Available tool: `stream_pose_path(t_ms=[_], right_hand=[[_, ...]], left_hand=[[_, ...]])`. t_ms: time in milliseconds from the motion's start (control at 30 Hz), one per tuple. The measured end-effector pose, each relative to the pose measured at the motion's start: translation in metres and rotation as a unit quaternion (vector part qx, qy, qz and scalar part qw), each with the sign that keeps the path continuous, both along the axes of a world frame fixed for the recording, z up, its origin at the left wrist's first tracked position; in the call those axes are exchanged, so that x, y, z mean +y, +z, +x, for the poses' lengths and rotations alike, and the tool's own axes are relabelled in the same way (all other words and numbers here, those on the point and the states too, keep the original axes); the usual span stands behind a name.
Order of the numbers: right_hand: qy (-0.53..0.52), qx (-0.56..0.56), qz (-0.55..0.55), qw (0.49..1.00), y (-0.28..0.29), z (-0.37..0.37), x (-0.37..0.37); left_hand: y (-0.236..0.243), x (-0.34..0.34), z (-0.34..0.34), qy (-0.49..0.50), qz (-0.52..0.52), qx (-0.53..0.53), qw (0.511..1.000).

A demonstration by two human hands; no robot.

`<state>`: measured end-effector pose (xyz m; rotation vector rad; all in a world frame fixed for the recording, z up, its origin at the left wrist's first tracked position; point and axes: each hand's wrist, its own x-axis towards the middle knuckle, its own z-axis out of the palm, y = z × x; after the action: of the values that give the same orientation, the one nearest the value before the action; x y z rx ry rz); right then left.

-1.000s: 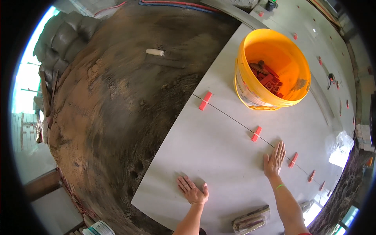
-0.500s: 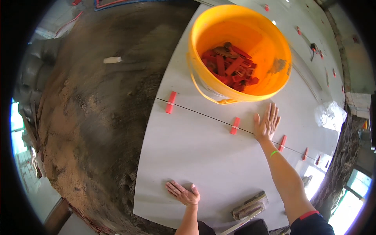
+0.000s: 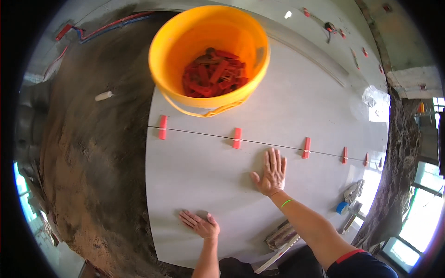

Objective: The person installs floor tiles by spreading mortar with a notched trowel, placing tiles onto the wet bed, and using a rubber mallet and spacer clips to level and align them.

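My left hand [image 3: 200,224] lies flat on the large grey tile [image 3: 194,171] near its lower left, fingers stretched out and holding nothing. My right hand [image 3: 271,173] rests flat on the same tile, higher and further right, just below the seam, with fingers apart. Red wedges in pale clips [image 3: 237,139] sit along the seam, one on either side above my right hand. Beyond the seam stands a yellow bucket [image 3: 167,60] holding several red wedges [image 3: 215,72]. A mud-caked block-shaped tool [image 3: 276,236] and a long metal bar [image 3: 273,259] lie by my right forearm.
Dark rough screed [image 3: 92,162] borders the tile on the left, with a white roller [image 3: 104,96] on it and red and blue pipes [image 3: 116,25] behind. At right are clear plastic [image 3: 375,97], a blue object with a rag [image 3: 343,207], and a rough dark strip [image 3: 403,139].
My view has swung, shifting the bucket and seam leftward in the picture. My right hand has slid from beside the seam near the bucket to below the seam; my left hand stays flat on the tile.
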<state>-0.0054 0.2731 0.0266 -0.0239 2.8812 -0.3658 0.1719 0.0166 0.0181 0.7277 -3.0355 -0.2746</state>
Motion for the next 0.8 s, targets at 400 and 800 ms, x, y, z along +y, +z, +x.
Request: stream_pose_path(t_ms=[400,800], right_hand=[[-0.112,-0.195,-0.430,0.874,0.079,0.084,0.056],[-0.655,-0.357,-0.497,0.443,0.098,0.411,-0.006]], left_hand=[[-0.014,-0.010,-0.267,-0.269,-0.009,0.083,0.959],[-0.022,0.021,-0.272,-0.161,0.000,0.067,0.985]])
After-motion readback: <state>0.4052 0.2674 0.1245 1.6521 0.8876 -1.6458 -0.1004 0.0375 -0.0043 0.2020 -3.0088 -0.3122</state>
